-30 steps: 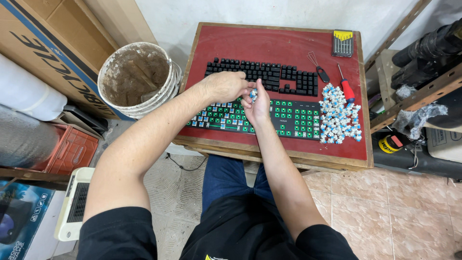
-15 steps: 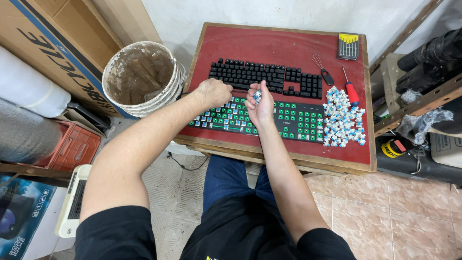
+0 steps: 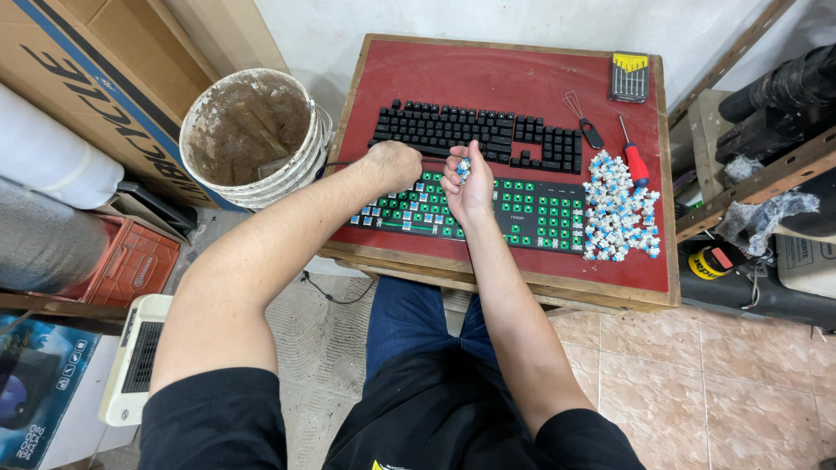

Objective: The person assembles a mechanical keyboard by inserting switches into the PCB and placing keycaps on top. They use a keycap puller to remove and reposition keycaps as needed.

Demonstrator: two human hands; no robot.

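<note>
On the red table top [image 3: 505, 74] lies a bare keyboard board [image 3: 540, 213] with green sockets and a few blue switches at its left end. Behind it sits a black keyboard [image 3: 475, 130] with keycaps. My left hand [image 3: 392, 165] is a closed fist pressed onto the board's upper left area. My right hand [image 3: 466, 187] is cupped palm up over the board's middle, holding a few blue-and-white key switches [image 3: 461, 165]. A pile of the same loose switches [image 3: 618, 209] lies at the board's right end.
A red-handled screwdriver [image 3: 634, 157], a wire keycap puller [image 3: 582, 117] and a small bit set [image 3: 629, 77] lie at the back right. A dirty white bucket [image 3: 248, 135] stands left of the table, with cardboard boxes [image 3: 78, 70] behind. Shelving with gear [image 3: 766, 130] stands at the right.
My left hand moved from beside my right hand to the left and down onto the board's upper left area. My right hand stayed over the board's middle holding switches.
</note>
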